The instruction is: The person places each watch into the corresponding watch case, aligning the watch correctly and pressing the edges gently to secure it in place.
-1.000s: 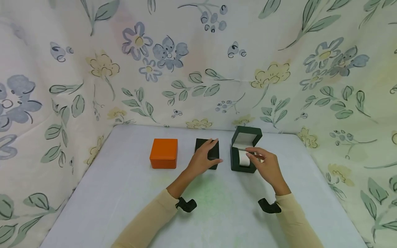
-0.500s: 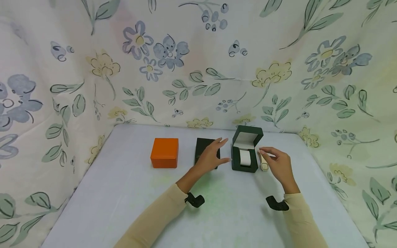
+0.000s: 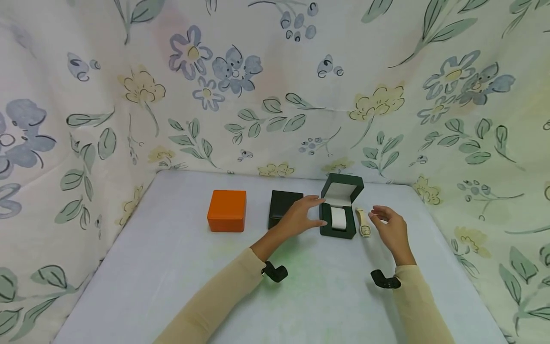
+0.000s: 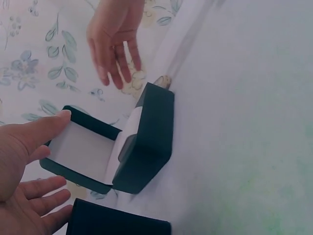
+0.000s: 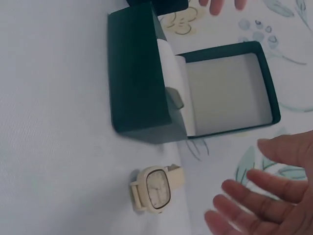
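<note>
A dark green watch box [image 3: 337, 234] stands with its lid raised, a white cushion [image 3: 338, 218] inside it. Fingers apart, my left hand [image 3: 300, 216] reaches to the box's left side, with nothing in its grasp. To the right of the box lies a cream watch [image 3: 365, 230], its square dial facing up; the right wrist view shows the watch [image 5: 155, 190] resting on the table beside the box. Just right of the watch is my right hand [image 3: 392, 234], raised with loosely bent fingers and holding nothing.
Left of the green box is a closed black box [image 3: 284, 202], partly covered by my left hand. Farther left stands an orange box [image 3: 227, 211]. A floral cloth [image 3: 266, 76] hangs behind the white table [image 3: 172, 267].
My right hand carried the watch from the green box to its right, laid it down and let go. The left hand shifted right, from over the black box to the green one.
</note>
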Action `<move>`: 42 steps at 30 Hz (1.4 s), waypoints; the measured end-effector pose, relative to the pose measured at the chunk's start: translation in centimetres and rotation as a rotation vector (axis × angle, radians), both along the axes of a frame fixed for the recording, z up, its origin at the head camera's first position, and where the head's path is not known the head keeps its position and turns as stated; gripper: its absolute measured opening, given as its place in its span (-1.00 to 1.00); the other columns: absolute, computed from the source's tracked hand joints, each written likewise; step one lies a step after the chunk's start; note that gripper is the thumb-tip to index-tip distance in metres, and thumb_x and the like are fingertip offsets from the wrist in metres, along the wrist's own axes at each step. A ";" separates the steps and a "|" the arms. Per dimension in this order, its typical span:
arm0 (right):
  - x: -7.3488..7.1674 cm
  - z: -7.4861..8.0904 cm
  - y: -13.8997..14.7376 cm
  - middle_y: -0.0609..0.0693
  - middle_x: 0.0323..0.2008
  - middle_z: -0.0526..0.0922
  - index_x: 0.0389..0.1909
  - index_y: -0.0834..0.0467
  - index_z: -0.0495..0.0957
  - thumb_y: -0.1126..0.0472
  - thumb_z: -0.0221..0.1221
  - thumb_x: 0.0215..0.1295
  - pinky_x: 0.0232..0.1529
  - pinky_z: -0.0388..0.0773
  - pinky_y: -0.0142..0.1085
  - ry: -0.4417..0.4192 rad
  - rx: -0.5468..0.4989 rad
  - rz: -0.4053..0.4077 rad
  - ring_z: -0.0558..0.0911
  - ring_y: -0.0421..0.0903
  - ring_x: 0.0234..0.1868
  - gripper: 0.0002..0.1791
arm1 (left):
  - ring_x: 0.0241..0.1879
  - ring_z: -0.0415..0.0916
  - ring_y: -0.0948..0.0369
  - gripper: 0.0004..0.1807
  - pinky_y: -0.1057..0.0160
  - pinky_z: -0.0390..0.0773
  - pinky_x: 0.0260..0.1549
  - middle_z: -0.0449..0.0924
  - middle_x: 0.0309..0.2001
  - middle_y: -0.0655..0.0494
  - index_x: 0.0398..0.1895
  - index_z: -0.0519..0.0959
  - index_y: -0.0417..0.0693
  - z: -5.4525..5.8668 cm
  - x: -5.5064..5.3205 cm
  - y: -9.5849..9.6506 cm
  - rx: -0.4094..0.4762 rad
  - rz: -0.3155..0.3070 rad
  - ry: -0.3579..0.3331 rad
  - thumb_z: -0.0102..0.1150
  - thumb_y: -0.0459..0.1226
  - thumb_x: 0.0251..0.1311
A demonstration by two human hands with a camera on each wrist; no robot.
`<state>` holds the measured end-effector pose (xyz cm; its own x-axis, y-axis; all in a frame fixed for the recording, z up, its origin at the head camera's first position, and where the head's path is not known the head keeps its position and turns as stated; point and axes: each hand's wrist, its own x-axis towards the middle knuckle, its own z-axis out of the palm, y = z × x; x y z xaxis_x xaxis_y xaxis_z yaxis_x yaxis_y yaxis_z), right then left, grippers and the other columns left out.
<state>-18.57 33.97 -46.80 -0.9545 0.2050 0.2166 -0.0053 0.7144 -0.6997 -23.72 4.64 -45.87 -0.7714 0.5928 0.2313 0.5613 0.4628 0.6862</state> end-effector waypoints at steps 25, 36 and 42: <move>-0.7 -2.8 0.4 0.47 0.07 0.56 0.10 0.53 0.53 0.08 0.35 0.28 -0.03 0.56 0.13 -0.332 0.161 0.015 0.53 0.30 0.01 -0.39 | 0.35 0.37 0.14 -0.15 0.15 0.53 0.25 0.37 0.40 0.04 0.51 0.35 0.14 0.0 -1.2 4.6 -0.258 0.043 -0.041 0.49 -0.06 0.15; -0.5 -2.8 -0.4 0.49 -0.02 0.52 0.03 0.59 0.55 0.17 0.37 0.25 0.03 0.52 0.20 -0.301 0.183 -0.019 0.52 0.33 -0.01 -0.45 | 0.27 0.40 0.16 -0.19 0.20 0.64 -0.01 0.42 0.34 0.05 0.49 0.39 0.19 -0.7 -1.1 6.5 -0.415 0.120 0.046 0.46 0.03 0.15; -0.6 -3.1 -0.5 0.47 -0.05 0.52 0.02 0.57 0.56 0.19 0.40 0.21 -0.05 0.54 0.14 -0.294 0.212 -0.034 0.53 0.27 -0.08 -0.45 | 0.24 0.35 0.17 -0.17 0.25 0.63 -0.05 0.42 0.28 0.07 0.48 0.40 0.15 -1.1 -1.1 7.2 -0.481 0.134 0.095 0.48 0.05 0.13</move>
<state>-19.17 33.46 -49.94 -0.9758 0.2175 -0.0247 0.2000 0.8399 -0.5046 -24.87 11.86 -46.99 -0.8367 0.5469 0.0290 0.5250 0.7859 0.3267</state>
